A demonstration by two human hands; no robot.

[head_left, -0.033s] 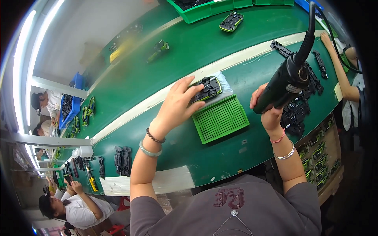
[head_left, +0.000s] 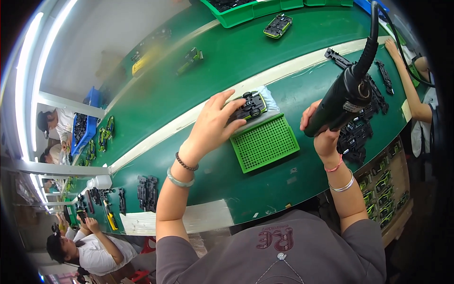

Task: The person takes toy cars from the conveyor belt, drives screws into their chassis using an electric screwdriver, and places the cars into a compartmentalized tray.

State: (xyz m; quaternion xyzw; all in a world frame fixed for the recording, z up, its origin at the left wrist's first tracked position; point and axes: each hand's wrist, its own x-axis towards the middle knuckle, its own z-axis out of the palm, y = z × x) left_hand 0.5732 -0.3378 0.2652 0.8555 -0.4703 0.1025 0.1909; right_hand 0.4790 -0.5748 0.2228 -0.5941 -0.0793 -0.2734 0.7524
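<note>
My left hand [head_left: 213, 124] rests over an upside-down toy car [head_left: 256, 104], thumb on the near side and fingers across its black underside. The car has wheels and a yellow-green body edge, and part of it is hidden under my fingers. Under and beside it lies a pale blue cloth or plastic piece [head_left: 270, 98]. Just nearer stands a green perforated tray [head_left: 270, 165]. A thick black electric screwdriver [head_left: 336, 103] is wrapped in my right hand [head_left: 326, 143], held above the table right of the tray. Its tip cannot be seen.
Black plastic chassis parts [head_left: 355, 138] lie at the right, more [head_left: 147, 194] at the left. A cable [head_left: 373, 28] hangs from above. Green bins [head_left: 260, 10] and a toy car [head_left: 278, 26] stand beyond. A co-worker's arm [head_left: 410, 94] reaches in at right; other people sit at left.
</note>
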